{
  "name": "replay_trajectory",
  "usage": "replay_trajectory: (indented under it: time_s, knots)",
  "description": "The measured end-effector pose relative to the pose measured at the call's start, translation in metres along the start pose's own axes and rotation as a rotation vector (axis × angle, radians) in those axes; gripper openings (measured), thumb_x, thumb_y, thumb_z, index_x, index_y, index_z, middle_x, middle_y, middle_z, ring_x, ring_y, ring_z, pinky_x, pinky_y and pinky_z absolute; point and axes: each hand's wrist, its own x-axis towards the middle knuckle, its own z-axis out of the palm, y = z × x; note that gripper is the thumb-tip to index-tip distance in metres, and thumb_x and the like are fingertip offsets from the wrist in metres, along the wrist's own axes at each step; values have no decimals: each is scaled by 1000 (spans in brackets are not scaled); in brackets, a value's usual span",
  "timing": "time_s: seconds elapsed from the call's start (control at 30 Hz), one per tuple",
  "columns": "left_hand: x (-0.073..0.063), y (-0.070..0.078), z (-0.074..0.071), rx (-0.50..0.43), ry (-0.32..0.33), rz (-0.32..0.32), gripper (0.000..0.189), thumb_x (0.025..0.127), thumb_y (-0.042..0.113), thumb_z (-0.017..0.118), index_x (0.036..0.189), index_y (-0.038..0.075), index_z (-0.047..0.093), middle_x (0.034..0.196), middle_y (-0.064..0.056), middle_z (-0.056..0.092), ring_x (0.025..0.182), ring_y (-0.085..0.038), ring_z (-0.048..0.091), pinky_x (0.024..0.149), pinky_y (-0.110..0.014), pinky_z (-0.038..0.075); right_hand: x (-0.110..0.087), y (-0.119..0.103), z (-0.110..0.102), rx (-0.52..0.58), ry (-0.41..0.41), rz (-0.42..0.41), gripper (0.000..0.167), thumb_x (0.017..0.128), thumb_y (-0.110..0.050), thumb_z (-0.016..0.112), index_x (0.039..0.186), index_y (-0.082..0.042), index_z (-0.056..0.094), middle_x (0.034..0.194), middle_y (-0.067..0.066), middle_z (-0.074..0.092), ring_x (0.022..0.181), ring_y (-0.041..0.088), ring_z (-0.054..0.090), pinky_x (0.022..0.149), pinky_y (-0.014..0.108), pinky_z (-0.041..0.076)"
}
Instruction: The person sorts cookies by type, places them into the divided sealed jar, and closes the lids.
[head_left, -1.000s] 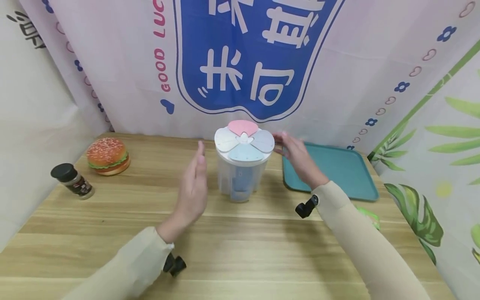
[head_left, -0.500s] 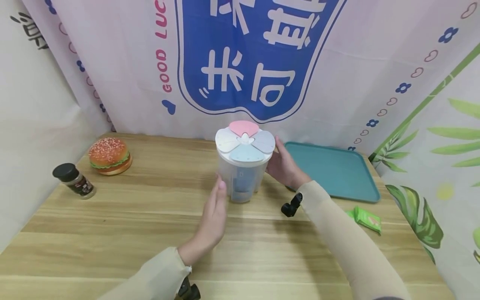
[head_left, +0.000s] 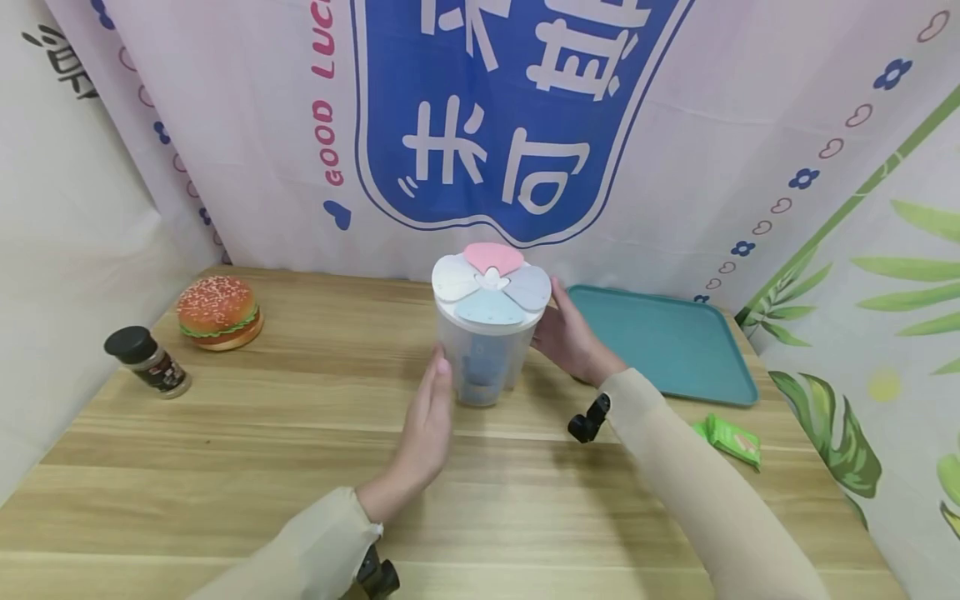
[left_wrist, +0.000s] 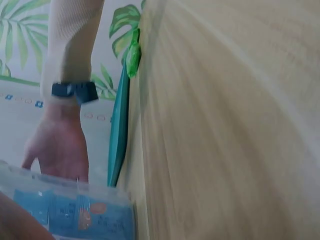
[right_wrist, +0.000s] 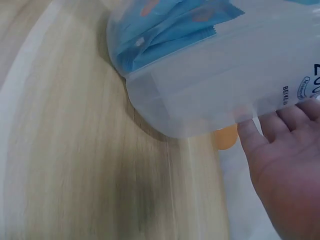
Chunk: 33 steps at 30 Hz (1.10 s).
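A translucent storage canister (head_left: 483,350) stands upright at the middle of the table, its lid (head_left: 491,283) made of pink, white, grey and pale-blue petals. Blue packets (right_wrist: 170,30) show through its wall. My left hand (head_left: 427,425) lies along the canister's left side, thumb up and fingers straight. On the opposite side my right hand (head_left: 570,337) touches the wall with extended fingers; its palm shows in the right wrist view. Neither hand's fingers wrap around the canister. Part of the left hand (left_wrist: 20,222) also shows in the left wrist view.
A toy hamburger (head_left: 219,312) and a black-capped seasoning jar (head_left: 147,361) sit at the left. A teal tray (head_left: 667,346) lies at the back right, with green packets (head_left: 733,440) in front of it. A printed curtain (head_left: 270,217) hangs behind the table.
Both hands have come inward against the canister, the left moving right and the right moving left. Since half a second ago the canister has turned slightly. Green packets are now more visible.
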Motion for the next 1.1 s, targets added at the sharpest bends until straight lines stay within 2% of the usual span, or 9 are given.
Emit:
replay_trajectory:
  time_s: [0.17,0.4,0.57,0.73,0.93,1.1]
  knots:
    - [11,-2,-6,-20,-40,-13,70,115,45,10,165,-4,9,176,-20,7,165,-37,9,136,-52,11,-13,0,-3,-68,19,-12,93,101,-78,9,170,-16,2,177,20,7,164,42,14,136,54,14]
    - [33,-8,-14,-44,-61,10,68,115,42,9,165,-4,9,176,-20,7,165,-37,7,136,-53,8,-40,1,-5,-173,-56,-30,106,99,-80,3,167,2,7,176,23,11,164,41,14,136,53,14]
    - [51,-11,-18,-127,-67,16,64,116,38,8,166,-2,14,176,-19,12,165,-37,10,137,-52,10,-59,4,0,-232,-60,-59,106,101,-77,3,165,7,11,174,25,14,164,42,15,135,53,15]
    - [64,-11,-19,-156,-95,-23,65,115,40,7,166,0,13,177,-16,10,166,-33,10,137,-49,12,-76,11,11,-263,-48,-108,96,106,-69,2,165,6,8,175,25,10,164,44,11,135,57,12]
    - [73,-10,-14,-134,-98,-124,72,112,55,7,169,10,13,178,-10,12,166,-29,11,137,-48,12,-95,16,26,-247,-14,-126,88,108,-62,-2,166,5,2,176,22,3,165,42,7,135,55,11]
    - [77,-9,-11,-128,-98,-142,72,111,58,4,170,16,14,178,-9,14,166,-31,12,137,-52,10,-109,16,37,-204,-12,-120,86,109,-59,-3,165,6,-1,177,21,-2,165,40,2,134,50,10]
